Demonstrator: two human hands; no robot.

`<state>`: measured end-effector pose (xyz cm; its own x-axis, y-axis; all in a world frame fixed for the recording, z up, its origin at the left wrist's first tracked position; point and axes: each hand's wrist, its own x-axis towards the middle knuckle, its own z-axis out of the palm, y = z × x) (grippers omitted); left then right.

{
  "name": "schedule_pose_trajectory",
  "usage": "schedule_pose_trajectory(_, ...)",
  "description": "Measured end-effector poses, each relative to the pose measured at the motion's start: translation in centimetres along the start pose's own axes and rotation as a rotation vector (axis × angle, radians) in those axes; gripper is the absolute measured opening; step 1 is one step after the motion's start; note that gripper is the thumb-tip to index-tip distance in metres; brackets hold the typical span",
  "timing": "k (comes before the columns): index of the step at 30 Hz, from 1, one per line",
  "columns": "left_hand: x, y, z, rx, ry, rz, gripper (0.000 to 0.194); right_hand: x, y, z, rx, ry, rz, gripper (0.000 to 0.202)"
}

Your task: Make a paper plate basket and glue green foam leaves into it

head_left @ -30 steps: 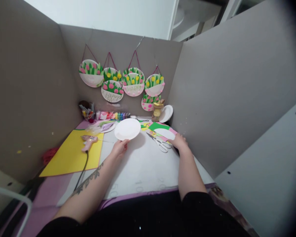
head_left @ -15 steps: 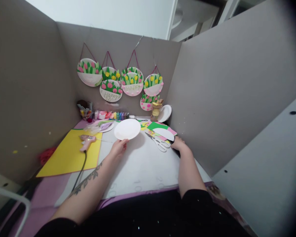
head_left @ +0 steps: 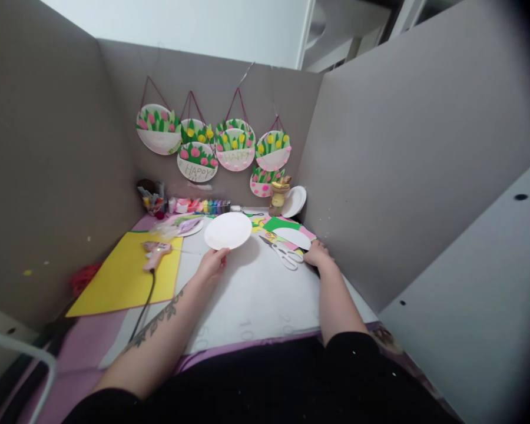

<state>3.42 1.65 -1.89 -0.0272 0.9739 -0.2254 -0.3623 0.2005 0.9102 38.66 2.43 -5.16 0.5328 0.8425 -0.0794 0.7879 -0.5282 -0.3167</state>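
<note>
My left hand (head_left: 214, 263) grips the near rim of a white paper plate (head_left: 228, 231), thumb on top, and keeps it tilted up over the table. At the right edge of the table, my right hand (head_left: 318, 254) reaches down beside a half-round white plate piece (head_left: 292, 237). Its fingertips are mostly hidden there, by something dark, so any hold cannot be made out. White-handled scissors (head_left: 288, 258) lie just left of this hand, their blades pointing away. Under and behind the half plate are green paper (head_left: 281, 224) and pink paper.
A pink glue gun (head_left: 158, 253) rests on a yellow sheet (head_left: 115, 277) at left, its cord trailing forward. Paint bottles (head_left: 209, 206) line the back beside a pen holder (head_left: 152, 200). Decorated plates (head_left: 236, 150) hang on the back panel. More white plates (head_left: 294, 202) lean at back right.
My right hand has shifted slightly toward the half plate, covering more of the dark thing there. The left hand and its paper plate stay nearly still. The view has turned slightly.
</note>
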Motion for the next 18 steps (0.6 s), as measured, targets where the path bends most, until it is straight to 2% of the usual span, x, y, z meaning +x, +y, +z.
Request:
schedule_pose_trajectory(9,-0.31,0.18,0.17,-0.017,0.025,-0.017,0.022,-0.18,0.02,-0.05,0.009,-0.007,0.012,0.077)
schedule_pose_trajectory(18,-0.55,0.35,0.29,0.006,0.022,-0.014,0.015,0.06,-0.14,0.21,-0.012,-0.004,-0.003,0.078)
